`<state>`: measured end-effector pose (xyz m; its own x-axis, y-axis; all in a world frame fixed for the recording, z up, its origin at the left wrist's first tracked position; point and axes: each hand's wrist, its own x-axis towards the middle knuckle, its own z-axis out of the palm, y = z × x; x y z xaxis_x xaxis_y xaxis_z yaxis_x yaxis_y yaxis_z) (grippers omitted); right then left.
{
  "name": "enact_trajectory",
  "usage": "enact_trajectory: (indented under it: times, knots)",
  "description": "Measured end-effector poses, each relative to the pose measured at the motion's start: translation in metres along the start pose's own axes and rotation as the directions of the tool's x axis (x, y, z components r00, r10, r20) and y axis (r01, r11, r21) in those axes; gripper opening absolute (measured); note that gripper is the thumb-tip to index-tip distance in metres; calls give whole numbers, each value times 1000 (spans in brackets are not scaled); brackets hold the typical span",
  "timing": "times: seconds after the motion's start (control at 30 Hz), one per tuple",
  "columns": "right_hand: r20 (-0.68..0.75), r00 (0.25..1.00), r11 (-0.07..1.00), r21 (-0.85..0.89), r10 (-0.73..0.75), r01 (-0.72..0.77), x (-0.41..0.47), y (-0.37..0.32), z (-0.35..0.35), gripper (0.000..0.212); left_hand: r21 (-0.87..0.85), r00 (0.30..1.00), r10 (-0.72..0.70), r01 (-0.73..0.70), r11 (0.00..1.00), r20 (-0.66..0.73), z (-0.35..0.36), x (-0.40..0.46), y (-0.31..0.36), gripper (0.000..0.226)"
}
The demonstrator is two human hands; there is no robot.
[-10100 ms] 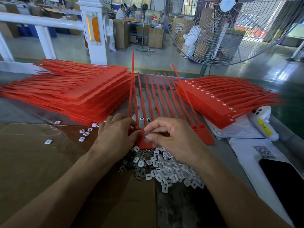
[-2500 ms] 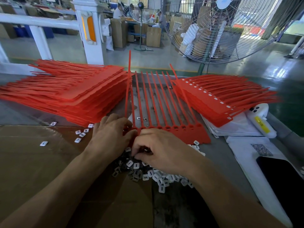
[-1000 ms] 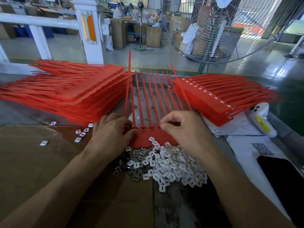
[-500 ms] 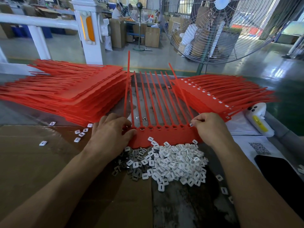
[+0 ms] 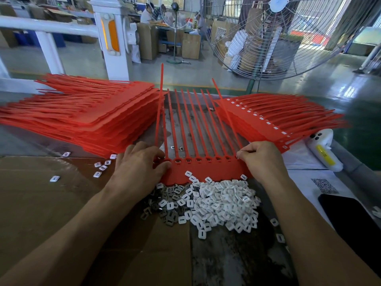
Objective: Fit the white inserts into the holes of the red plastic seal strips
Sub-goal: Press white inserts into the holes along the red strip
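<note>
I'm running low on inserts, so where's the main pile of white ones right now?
In the head view the pile of white inserts lies centre, just nearer than the red seal strip, between the person's two forearms.

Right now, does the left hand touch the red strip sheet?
Touching. The head view shows the left hand resting its thumb and fingers on the red strip sheet's left end.
</note>
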<state>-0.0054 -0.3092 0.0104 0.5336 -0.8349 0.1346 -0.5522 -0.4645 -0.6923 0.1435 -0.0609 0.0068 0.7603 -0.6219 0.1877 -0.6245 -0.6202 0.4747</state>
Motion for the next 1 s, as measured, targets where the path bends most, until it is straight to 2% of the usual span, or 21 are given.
enact_trajectory:
  times: [0.13, 0.37, 0.53, 0.63, 0.73, 0.83, 1.0]
  knots:
    - [-15, 1000, 1000, 25, 9, -9, 0, 0, 1, 11, 3, 1000, 2, -2, 1000, -5, 0, 0, -1, 37]
    - [-7, 1000, 1000, 8, -20, 20, 0, 2, -1, 20, 3, 1000, 5, -5, 1000, -5, 0, 0, -1, 37]
    - [-1, 999, 998, -42, -48, 48, -2, 1, 0, 13, 2, 1000, 4, -4, 1000, 4, -1, -1, -1, 38]
    - [-36, 995, 993, -68, -98, 96, -7, -3, -2, 9, 6, 1000, 2, -2, 1000, 5, -1, -1, -1, 38]
    - [-44, 975, 976, -33, -216, 215, -15, -16, -4, 7, 1, 1000, 5, -5, 1000, 3, -1, -1, 0, 38]
    - [124, 925, 933, 35, -359, 358, -34, -37, -3, 5, -3, 1000, 7, -7, 1000, 1, -2, -2, 0, 38]
    - [455, 716, 836, 140, -530, 530, -64, -60, 7, 3, 13, 1000, 7, -7, 1000, -9, -1, -2, 0, 37]
